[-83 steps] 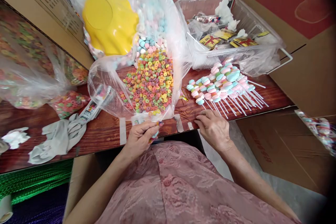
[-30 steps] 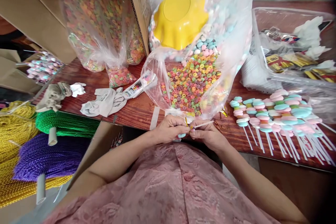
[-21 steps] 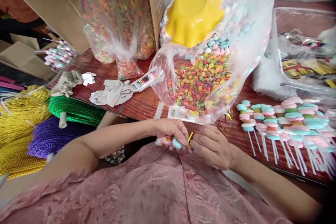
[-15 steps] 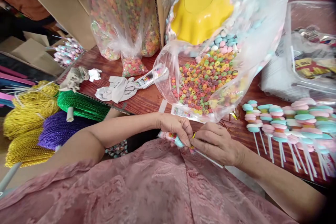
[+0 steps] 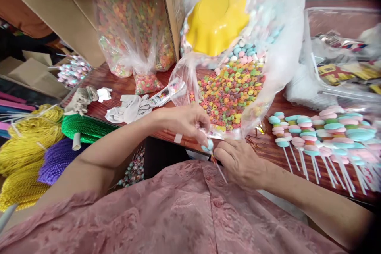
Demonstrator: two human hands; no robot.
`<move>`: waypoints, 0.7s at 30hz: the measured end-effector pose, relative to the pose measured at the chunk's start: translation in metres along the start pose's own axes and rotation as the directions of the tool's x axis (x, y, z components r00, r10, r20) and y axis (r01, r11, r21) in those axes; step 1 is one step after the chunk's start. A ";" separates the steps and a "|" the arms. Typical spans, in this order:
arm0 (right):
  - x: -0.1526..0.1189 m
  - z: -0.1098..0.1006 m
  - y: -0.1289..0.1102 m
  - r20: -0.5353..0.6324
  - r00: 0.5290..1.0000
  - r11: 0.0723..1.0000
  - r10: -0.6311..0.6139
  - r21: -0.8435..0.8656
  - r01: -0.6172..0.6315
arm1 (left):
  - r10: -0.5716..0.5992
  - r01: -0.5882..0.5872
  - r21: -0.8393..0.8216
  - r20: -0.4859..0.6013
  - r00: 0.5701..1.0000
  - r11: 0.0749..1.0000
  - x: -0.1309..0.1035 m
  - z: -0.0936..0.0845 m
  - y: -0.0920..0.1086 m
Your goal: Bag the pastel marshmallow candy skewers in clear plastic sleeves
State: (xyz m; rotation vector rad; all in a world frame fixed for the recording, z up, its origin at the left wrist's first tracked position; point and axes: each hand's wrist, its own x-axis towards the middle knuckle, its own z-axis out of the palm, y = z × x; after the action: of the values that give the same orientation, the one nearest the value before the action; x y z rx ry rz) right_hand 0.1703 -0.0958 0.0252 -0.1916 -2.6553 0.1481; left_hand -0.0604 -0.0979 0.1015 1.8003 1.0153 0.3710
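Between my hands is a wrapped candy skewer [image 5: 209, 145] with a pale blue piece showing and a thin white stick slanting down toward my shirt. My left hand [image 5: 187, 123] grips its upper part, thumb and fingers bent around it; the hand hides much of the candy. Lower down, my right hand [image 5: 241, 162] is closed at the neck of the wrapping, just above the stick. Its fingertips are partly hidden. Right behind both hands lies an open clear bag with colorful candy rings [image 5: 229, 95].
Unwrapped marshmallow skewers [image 5: 324, 135] lie in rows at the right. A yellow scalloped bowl [image 5: 217, 20] rests upside down on bagged candy. Grey gloves [image 5: 127, 108] and a cardboard box [image 5: 171, 12] are at the left, beyond bundles of gold twisted cord [image 5: 24, 158].
The skewer has swung from lying nearly sideways to more upright. My left hand has risen and shifted left, over the candy's top. The right hand has stayed near the wrapper's neck.
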 end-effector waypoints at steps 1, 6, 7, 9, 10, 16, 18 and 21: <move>0.003 0.000 0.004 -0.023 0.998 0.998 0.053 0.026 -0.053 | 0.053 -0.039 0.103 -0.130 0.990 0.994 -0.007 0.003 0.018; 0.024 -0.014 0.022 -0.152 0.879 0.837 0.451 0.414 -0.358 | 0.274 -0.262 0.327 0.012 0.962 0.908 -0.013 0.043 0.033; 0.028 -0.017 0.022 -0.144 0.848 0.777 0.510 0.500 -0.383 | 0.230 -0.198 0.329 -0.060 0.971 0.923 -0.007 0.046 0.021; 0.034 -0.017 0.017 -0.072 0.823 0.657 0.563 0.643 -0.393 | 0.147 -0.093 0.190 -0.291 0.945 0.977 0.006 0.044 -0.005; 0.035 -0.014 0.014 -0.026 0.826 0.608 0.563 0.691 -0.392 | 0.119 -0.098 0.072 -0.397 0.910 0.993 0.012 0.041 -0.016; 0.035 0.011 0.012 -0.254 0.832 0.789 0.493 0.533 -0.305 | -0.020 -0.285 -0.311 -0.706 0.708 0.907 0.007 0.048 -0.028; 0.037 0.018 0.011 -0.422 0.812 0.889 0.404 0.392 -0.238 | -0.124 -0.231 -0.518 -0.562 0.818 0.824 -0.001 0.064 -0.033; 0.043 0.032 0.005 -0.427 0.765 0.830 0.482 0.501 -0.243 | -0.206 -0.074 -0.632 -0.357 0.911 0.771 -0.014 0.084 -0.046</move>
State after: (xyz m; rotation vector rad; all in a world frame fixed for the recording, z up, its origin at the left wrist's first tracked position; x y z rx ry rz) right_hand 0.1185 -0.0863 0.0154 -0.5354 -1.9291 0.6875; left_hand -0.0362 -0.1533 0.0252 1.0744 1.0633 0.9598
